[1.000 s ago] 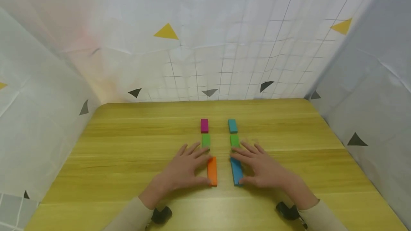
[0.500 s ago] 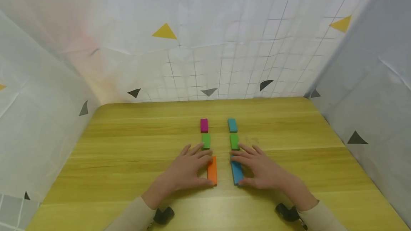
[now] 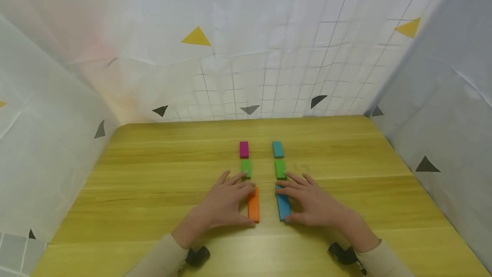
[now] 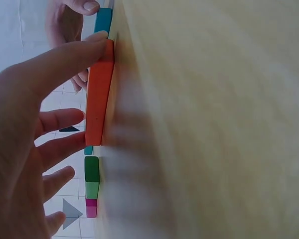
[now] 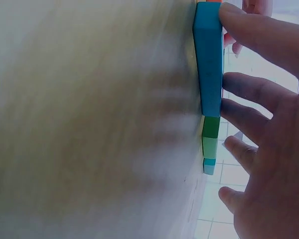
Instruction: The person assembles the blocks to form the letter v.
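Between the thumb and fingers of my left hand [image 3: 221,202] lies a long orange block [image 3: 253,206]. The thumb is at its near end and the fingertips are at its far end, as the left wrist view also shows. My right hand [image 3: 317,204] spans a long blue block [image 3: 283,206] in the same way, thumb at the near end, fingertips at the far end. Beyond the orange block lie a green block [image 3: 246,169] and a magenta block [image 3: 244,149]. Past the blue one are another green block [image 3: 280,169] and a teal block [image 3: 278,149].
The blocks form two rows on a wooden table [image 3: 153,174], with a gap between the rows. White sheets with triangles hang behind the table [image 3: 238,54] and at its sides. A dark wrist device [image 3: 197,256] shows under each sleeve.
My left thumb has shifted to the orange block's near end, and the left fingers have arched a little more. The right hand has barely moved, and the blocks keep their places.
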A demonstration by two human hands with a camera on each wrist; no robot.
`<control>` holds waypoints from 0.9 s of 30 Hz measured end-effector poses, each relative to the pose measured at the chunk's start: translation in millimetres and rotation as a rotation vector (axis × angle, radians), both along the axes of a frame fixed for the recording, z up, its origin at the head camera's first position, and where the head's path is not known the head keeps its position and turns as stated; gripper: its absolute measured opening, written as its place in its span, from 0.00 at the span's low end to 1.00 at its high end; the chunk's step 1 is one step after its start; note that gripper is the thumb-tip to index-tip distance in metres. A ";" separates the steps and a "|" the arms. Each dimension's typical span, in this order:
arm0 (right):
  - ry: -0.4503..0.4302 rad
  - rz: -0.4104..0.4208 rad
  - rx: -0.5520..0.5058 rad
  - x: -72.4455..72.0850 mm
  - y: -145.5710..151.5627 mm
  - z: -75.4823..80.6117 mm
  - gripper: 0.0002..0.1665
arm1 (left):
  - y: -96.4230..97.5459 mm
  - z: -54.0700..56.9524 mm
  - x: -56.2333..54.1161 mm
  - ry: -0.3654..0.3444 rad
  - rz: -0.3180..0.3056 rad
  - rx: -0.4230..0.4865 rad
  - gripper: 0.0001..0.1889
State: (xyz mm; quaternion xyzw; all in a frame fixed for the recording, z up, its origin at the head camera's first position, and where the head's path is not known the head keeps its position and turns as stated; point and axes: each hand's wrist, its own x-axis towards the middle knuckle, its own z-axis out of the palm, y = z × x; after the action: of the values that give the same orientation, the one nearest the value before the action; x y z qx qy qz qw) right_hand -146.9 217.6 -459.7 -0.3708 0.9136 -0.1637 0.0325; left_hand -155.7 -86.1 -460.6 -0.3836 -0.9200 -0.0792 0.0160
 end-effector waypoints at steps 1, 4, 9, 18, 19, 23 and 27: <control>-0.003 -0.001 -0.002 0.2 -0.1 0.0 0.43 | 0.0 0.1 0.1 0.005 -0.002 0.001 0.39; -0.007 -0.001 -0.008 0.8 -0.8 0.5 0.43 | -0.3 0.0 0.3 0.023 -0.010 0.010 0.38; -0.016 -0.006 -0.008 1.2 -1.6 0.6 0.43 | -0.9 -1.2 1.3 0.041 -0.005 0.025 0.37; -0.011 -0.022 -0.011 2.4 -2.2 0.0 0.43 | 3.9 1.4 6.5 0.048 0.068 0.069 0.35; -0.015 -0.024 -0.010 2.4 -2.2 0.1 0.43 | 5.1 2.1 7.5 0.055 0.079 0.077 0.36; -0.036 -0.037 0.003 2.4 -2.2 0.6 0.43 | 10.3 4.0 11.6 0.093 0.121 0.102 0.36; -0.051 -0.046 0.012 2.9 -2.2 1.0 0.43 | 15.0 3.2 13.9 0.119 0.167 0.099 0.37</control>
State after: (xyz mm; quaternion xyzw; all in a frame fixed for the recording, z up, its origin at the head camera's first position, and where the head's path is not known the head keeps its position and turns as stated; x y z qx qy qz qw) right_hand -144.0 215.5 -458.6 -0.3452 0.9217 -0.1683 0.0544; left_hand -141.9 -71.0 -457.4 -0.3082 -0.9412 -0.0998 0.0960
